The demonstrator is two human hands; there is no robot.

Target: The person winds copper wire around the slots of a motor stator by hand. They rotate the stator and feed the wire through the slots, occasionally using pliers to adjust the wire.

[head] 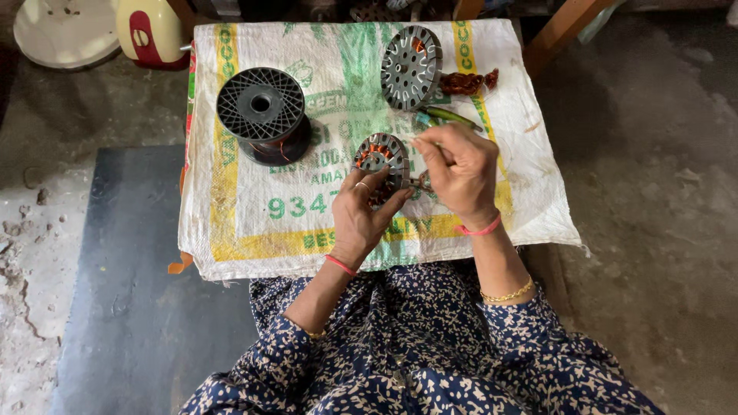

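Note:
My left hand grips a round grey metal stator core partly wound with copper wire, holding it upright above the sack-covered table. My right hand is pinched shut just to the right of the core, fingers closed on a thin wire or small tool that is too small to make out. A second, unwound grey stator core lies further back on the sack. A small heap of copper wire rests beside it, with a green stick-like tool just behind my right hand.
A black plastic spool of copper wire stands at the left of the white printed sack covering the low table. A white and red fan housing lies on the floor at the back left. A dark mat lies at left.

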